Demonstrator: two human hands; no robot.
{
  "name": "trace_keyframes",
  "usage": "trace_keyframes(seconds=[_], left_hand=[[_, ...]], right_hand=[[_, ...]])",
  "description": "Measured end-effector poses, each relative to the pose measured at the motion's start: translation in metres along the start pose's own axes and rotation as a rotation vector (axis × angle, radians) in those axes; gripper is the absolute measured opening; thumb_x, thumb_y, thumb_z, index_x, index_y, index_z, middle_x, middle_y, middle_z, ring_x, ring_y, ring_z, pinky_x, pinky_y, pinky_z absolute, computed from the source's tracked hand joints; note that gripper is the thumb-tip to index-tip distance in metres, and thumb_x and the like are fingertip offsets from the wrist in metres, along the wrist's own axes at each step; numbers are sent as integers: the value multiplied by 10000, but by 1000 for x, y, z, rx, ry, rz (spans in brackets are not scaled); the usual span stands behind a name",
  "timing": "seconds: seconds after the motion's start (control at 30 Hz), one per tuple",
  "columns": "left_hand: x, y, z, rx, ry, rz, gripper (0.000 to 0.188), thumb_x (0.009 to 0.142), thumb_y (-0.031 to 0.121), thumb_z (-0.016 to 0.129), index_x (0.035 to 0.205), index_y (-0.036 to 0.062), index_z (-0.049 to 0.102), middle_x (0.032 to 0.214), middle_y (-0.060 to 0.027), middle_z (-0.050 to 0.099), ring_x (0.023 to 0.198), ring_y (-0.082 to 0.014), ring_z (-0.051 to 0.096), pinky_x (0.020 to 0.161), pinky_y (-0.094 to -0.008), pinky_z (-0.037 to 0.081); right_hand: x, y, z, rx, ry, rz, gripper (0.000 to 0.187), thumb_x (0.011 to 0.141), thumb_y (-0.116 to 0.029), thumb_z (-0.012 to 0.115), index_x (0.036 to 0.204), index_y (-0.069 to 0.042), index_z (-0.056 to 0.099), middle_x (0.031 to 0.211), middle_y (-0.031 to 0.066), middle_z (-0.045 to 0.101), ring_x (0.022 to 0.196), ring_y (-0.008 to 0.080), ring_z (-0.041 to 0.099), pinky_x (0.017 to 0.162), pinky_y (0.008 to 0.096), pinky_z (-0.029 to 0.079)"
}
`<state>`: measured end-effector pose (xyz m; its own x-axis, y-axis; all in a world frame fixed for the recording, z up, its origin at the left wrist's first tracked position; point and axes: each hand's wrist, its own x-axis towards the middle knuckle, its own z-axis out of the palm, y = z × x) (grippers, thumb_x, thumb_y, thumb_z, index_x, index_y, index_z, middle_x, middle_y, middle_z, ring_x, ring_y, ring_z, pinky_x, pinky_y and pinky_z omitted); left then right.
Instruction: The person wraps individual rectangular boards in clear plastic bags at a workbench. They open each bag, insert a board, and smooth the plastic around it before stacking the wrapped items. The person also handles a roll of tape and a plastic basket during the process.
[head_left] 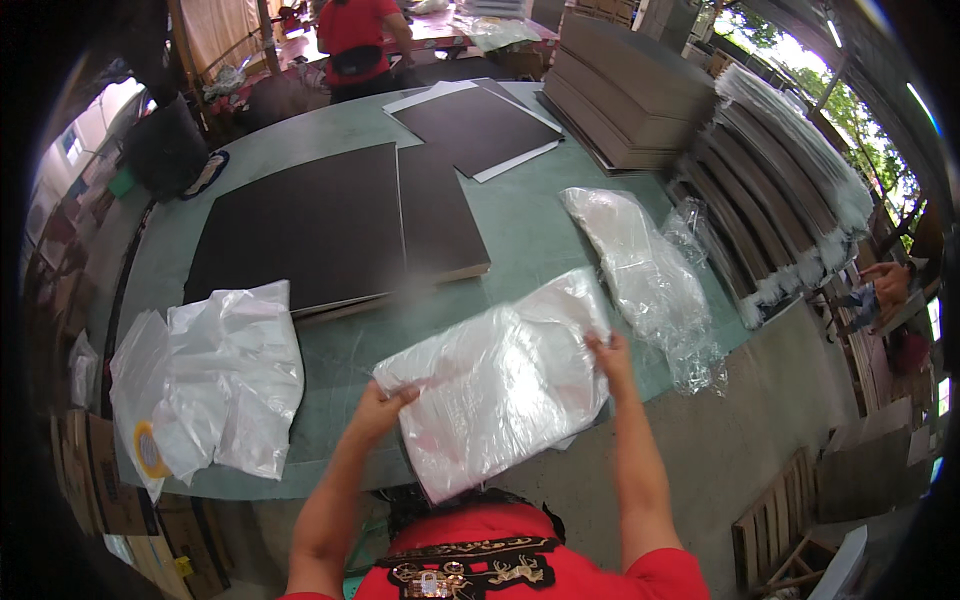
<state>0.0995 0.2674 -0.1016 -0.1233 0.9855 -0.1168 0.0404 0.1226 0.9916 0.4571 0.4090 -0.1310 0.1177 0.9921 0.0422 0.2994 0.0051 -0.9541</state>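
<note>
A folded bundle of clear plastic bags is held between my hands above the front edge of the green table. My left hand is closed on its left side, the thumb lying on top. On its right side my right hand grips the edge. To the left lies another pile of clear plastic bags, with a yellow tape roll at its lower left. Crumpled clear plastic rests just to the right of the held bundle.
Large black boards lie stacked beyond my hands, and more dark sheets are farther back. Tall stacks of grey-brown boards and plastic-wrapped boards stand at the right. A person in red is at a far table.
</note>
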Motion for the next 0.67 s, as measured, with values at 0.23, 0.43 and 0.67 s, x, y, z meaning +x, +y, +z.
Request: trace_keyframes(seconds=[0.23,0.43,0.67], left_hand=[[-11,107,-39,808,-181,595,316,543,24,641,829,159,657,989,-15,576,922,-225,451,815,-316,376],[-38,-20,-61,1177,-320,211,341,617,-3,524,925,116,612,1044,-78,552,1012,-306,459,876,-386,360],[11,-21,35,1201,193,-204,578,725,320,586,1234,143,376,1325,-134,245,1208,-321,217,937,-527,216]], right_hand=[[12,-54,-79,87,-827,-590,238,682,-83,584,917,-45,599,1136,143,497,1108,266,425,929,360,341],[-21,23,-77,-209,-529,15,328,716,-71,572,1043,-47,568,1127,142,483,1052,239,449,910,327,339],[-65,27,-3,-479,-248,124,708,672,-345,676,1243,-79,353,1253,134,341,1134,311,343,959,376,280]])
